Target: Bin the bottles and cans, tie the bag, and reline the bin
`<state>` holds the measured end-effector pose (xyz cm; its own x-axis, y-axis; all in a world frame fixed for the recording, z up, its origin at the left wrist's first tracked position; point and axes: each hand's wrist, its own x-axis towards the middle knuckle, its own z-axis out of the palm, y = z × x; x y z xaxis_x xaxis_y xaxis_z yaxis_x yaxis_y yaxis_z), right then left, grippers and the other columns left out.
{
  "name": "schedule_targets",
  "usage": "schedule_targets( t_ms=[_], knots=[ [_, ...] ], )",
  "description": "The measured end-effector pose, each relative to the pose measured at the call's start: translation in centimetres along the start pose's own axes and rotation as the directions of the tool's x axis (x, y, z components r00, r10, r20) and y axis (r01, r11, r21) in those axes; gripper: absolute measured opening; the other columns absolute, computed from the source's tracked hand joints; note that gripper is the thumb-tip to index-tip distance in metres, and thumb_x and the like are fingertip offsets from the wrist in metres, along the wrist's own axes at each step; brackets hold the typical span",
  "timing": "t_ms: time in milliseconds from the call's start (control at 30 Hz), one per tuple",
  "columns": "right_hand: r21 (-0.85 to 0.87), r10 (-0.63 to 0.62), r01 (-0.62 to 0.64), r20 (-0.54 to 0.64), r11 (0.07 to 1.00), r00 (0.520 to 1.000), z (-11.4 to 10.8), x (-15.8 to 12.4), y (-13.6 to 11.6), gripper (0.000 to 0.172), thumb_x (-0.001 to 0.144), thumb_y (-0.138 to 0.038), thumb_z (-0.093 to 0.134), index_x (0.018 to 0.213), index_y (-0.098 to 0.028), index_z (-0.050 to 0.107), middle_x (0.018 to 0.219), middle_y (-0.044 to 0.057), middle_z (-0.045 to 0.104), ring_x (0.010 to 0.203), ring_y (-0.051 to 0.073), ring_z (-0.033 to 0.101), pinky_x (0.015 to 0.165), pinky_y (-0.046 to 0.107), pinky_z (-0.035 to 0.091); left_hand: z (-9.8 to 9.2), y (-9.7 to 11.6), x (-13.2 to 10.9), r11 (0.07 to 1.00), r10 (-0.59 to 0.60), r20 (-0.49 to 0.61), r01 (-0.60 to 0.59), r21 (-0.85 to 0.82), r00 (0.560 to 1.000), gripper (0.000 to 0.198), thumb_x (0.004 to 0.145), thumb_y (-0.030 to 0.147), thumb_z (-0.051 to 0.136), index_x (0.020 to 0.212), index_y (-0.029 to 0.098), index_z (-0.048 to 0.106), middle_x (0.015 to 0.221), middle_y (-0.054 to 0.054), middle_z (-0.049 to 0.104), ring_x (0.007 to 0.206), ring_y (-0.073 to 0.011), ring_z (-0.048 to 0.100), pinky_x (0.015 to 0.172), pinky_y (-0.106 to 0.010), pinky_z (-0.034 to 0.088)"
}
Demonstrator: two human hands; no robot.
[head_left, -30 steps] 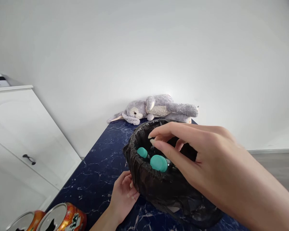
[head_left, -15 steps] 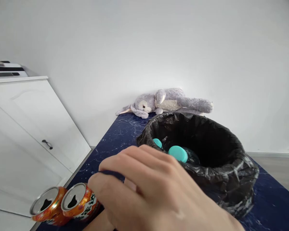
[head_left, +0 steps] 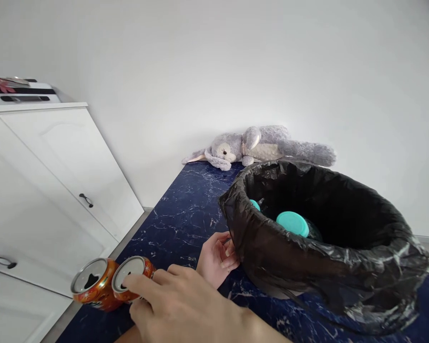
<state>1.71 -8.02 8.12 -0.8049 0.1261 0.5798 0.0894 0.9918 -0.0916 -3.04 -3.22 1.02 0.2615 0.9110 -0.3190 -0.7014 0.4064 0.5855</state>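
Note:
Two orange drink cans stand side by side at the table's left edge, their tops opened. My right hand reaches over the nearer-right can, index finger across its lid and thumb apart below; it hides most of that can's body. Just left of it is the other can, untouched. My left arm passes beneath the right one, and my left hand is at the side of the bin, fingers curled against the black bin bag. Inside the lined bin, a bottle with a turquoise cap pokes up beside a second turquoise cap.
A grey plush rabbit lies along the wall at the table's far end. The tabletop is dark blue with a marble pattern. To the left stands a white cabinet with black handles and some items on top.
My right hand has moved left and down, from in front of the bin to the cans. My left hand has come into sight beside the bin. The view has shifted left.

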Motion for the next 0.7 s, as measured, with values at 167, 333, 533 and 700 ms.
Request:
schedule_targets(
  t_ms=[167,333,533,700],
  knots=[
    [0.021,-0.005,0.004,0.043,1.0,0.999,1.4,0.2,-0.6,0.021,0.102,-0.014,0.049,0.092,-0.014,0.067,0.121,0.008,0.07,0.08,0.017,0.065,0.058,0.035,0.052,-0.1,-0.1,0.1,0.999,-0.001,0.057,-0.001,0.041,0.998,0.031,0.083,0.028,0.069,0.06,0.017,0.052,0.053,0.006,0.04,0.04,-0.0052,0.031,0.044,-0.021,0.029],
    [-0.04,0.219,-0.218,0.007,0.975,0.976,3.1,0.8,-2.3,0.018,0.1,-0.009,0.054,0.086,-0.016,0.065,0.105,0.002,0.072,0.068,0.017,0.063,0.056,0.037,0.053,-0.1,0.0,0.1,0.999,0.017,0.12,-0.02,0.025,0.993,0.029,0.08,0.028,0.072,0.06,0.016,0.055,0.052,0.006,0.042,0.04,-0.0049,0.031,0.044,-0.021,0.029],
    [-0.026,0.307,-0.307,-0.001,0.951,0.952,3.6,1.5,-2.8,0.011,0.096,-0.011,0.059,0.089,-0.017,0.064,0.09,0.0,0.071,0.068,0.018,0.066,0.059,0.036,0.056,0.2,0.2,-0.2,1.0,0.025,0.106,-0.026,0.013,0.994,0.032,0.081,0.026,0.072,0.056,0.015,0.055,0.051,0.006,0.043,0.04,-0.0046,0.032,0.045,-0.021,0.031],
    [0.024,0.325,-0.327,0.057,0.945,0.944,2.4,1.7,-1.7,0.006,0.094,-0.016,0.061,0.089,-0.019,0.063,0.079,0.001,0.069,0.062,0.019,0.064,0.056,0.034,0.056,0.4,0.0,-0.2,0.999,0.046,0.036,-0.046,-0.004,0.998,0.041,0.083,0.027,0.076,0.053,0.016,0.05,0.049,0.006,0.04,0.039,-0.0043,0.032,0.045,-0.02,0.031]
  ],
)
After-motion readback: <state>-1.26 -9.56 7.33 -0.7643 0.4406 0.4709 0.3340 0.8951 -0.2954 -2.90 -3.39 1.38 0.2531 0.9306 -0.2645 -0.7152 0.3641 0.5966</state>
